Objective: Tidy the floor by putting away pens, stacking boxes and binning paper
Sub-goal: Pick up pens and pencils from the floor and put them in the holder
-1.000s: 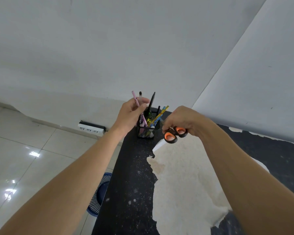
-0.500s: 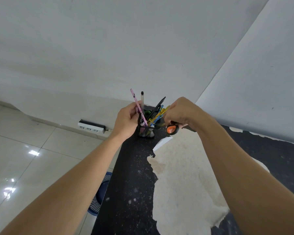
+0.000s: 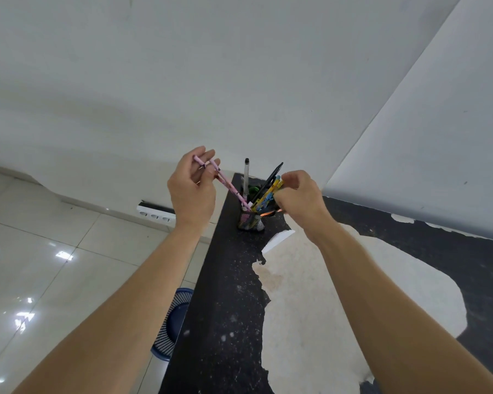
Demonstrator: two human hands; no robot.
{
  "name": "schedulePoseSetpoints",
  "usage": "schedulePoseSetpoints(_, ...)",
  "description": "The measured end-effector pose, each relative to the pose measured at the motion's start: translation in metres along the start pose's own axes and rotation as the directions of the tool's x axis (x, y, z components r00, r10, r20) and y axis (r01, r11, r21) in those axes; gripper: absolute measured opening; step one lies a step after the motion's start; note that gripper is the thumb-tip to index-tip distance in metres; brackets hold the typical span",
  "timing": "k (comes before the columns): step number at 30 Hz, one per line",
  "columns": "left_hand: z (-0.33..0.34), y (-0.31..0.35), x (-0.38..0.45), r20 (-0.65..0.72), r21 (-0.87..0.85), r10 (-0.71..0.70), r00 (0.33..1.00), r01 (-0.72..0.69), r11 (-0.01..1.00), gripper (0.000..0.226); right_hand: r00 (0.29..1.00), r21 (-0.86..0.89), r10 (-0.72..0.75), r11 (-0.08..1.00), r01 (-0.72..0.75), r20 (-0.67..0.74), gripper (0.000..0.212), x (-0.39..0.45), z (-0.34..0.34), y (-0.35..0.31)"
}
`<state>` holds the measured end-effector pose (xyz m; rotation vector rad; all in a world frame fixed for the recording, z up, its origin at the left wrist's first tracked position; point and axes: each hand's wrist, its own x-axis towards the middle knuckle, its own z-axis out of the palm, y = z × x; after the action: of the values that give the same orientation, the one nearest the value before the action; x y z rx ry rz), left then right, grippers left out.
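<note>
Left hand [image 3: 192,184] grips pink pen [image 3: 228,185], slanting tip-down into mesh holder [image 3: 251,221].

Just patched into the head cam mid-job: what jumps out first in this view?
Both hands meet over a black mesh pen holder at the far end of the dark counter. The left hand pinches a pink pen slanting into the holder; the right hand grips among the coloured pens, orange scissor handles showing beneath it. A large pale peeled patch covers the counter nearer the camera.
</note>
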<state>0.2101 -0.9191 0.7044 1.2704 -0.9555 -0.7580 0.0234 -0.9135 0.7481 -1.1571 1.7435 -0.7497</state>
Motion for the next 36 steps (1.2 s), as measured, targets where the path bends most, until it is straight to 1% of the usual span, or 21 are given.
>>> schedulePoseSetpoints(2,0.000,0.006,0.002,0.009,-0.027,-0.010,1.000,0.010,1.000,0.030,0.999,0.058,-0.024,0.998,0.021,0.043,0.050,-0.002,0.003,0.008)
schedulePoseSetpoints(4,0.003,0.010,0.001,0.049,-0.028,-0.002,0.999,0.003,1.000,0.028,0.995,0.113,-0.035,0.993,0.024,0.092,0.062,-0.003,0.005,0.013)
schedulePoseSetpoints(5,0.005,0.011,0.000,0.065,-0.032,0.005,0.998,-0.003,0.999,0.027,0.991,0.134,-0.046,0.990,0.029,0.125,0.073,-0.003,0.006,0.016)
schedulePoseSetpoints(7,0.005,0.012,-0.002,0.063,-0.049,0.016,0.998,-0.013,0.999,0.026,0.980,0.148,-0.076,0.988,0.049,0.186,0.103,-0.001,0.008,0.021)
schedulePoseSetpoints(8,0.005,0.013,-0.003,0.046,-0.065,0.022,0.999,-0.019,0.998,0.025,0.975,0.146,-0.084,0.988,0.054,0.208,0.114,0.000,0.008,0.022)
schedulePoseSetpoints(9,0.004,0.013,-0.002,0.028,-0.088,0.030,0.999,-0.028,0.996,0.024,0.971,0.140,-0.085,0.989,0.054,0.224,0.121,0.001,0.007,0.024)
schedulePoseSetpoints(11,0.005,0.014,-0.001,0.013,-0.111,0.050,0.999,-0.048,0.993,0.020,0.966,0.124,-0.085,0.991,0.056,0.243,0.130,0.005,0.007,0.027)
schedulePoseSetpoints(14,0.012,0.009,-0.003,0.107,-0.057,0.056,0.993,-0.050,0.997,0.017,0.968,0.100,-0.086,0.993,0.064,0.234,0.138,0.009,0.008,0.035)
schedulePoseSetpoints(17,0.016,-0.002,-0.014,0.219,0.052,0.032,0.975,-0.044,0.998,0.016,0.973,0.066,-0.119,0.992,0.108,0.197,0.132,0.009,0.012,0.045)
schedulePoseSetpoints(19,0.015,-0.010,-0.021,0.254,0.100,0.027,0.967,-0.054,0.994,0.020,0.975,0.061,-0.155,0.987,0.147,0.159,0.126,0.011,0.015,0.050)
schedulePoseSetpoints(21,0.013,-0.014,-0.022,0.269,0.111,0.012,0.963,-0.043,0.993,0.027,0.971,0.058,-0.188,0.982,0.181,0.149,0.119,0.014,0.016,0.054)
schedulePoseSetpoints(24,0.013,-0.017,-0.015,0.328,0.108,-0.036,0.944,0.000,0.994,0.027,0.966,0.018,-0.209,0.978,0.209,0.149,0.097,0.017,0.015,0.056)
schedulePoseSetpoints(26,0.013,-0.014,-0.013,0.391,0.128,-0.075,0.917,0.027,0.991,0.033,0.960,0.068,-0.225,0.974,0.217,0.169,0.090,0.017,0.016,0.056)
schedulePoseSetpoints(28,0.013,-0.012,-0.017,0.456,0.154,-0.110,0.883,0.044,0.987,0.039,0.942,0.154,-0.274,0.957,0.247,0.194,0.085,0.016,0.018,0.055)
schedulePoseSetpoints(29,0.013,-0.014,-0.019,0.484,0.161,-0.136,0.864,0.065,0.985,0.042,0.938,0.174,-0.294,0.949,0.264,0.185,0.079,0.016,0.020,0.055)
schedulePoseSetpoints(31,0.013,-0.018,-0.023,0.543,0.155,-0.189,0.818,0.123,0.980,0.051,0.945,0.170,-0.297,0.947,0.272,0.140,0.062,0.015,0.025,0.053)
schedulePoseSetpoints(33,0.013,-0.019,-0.024,0.586,0.117,-0.192,0.787,0.153,0.981,0.067,0.959,0.132,-0.270,0.957,0.258,0.086,0.051,0.015,0.026,0.052)
schedulePoseSetpoints(34,0.012,-0.020,-0.023,0.590,0.067,-0.181,0.787,0.176,0.982,0.077,0.960,0.117,-0.266,0.960,0.256,0.082,0.053,0.015,0.026,0.052)
schedulePoseSetpoints(36,0.011,-0.017,-0.019,0.559,-0.025,-0.207,0.803,0.266,0.964,0.088,0.956,0.095,-0.271,0.961,0.261,0.114,0.072,0.016,0.026,0.052)
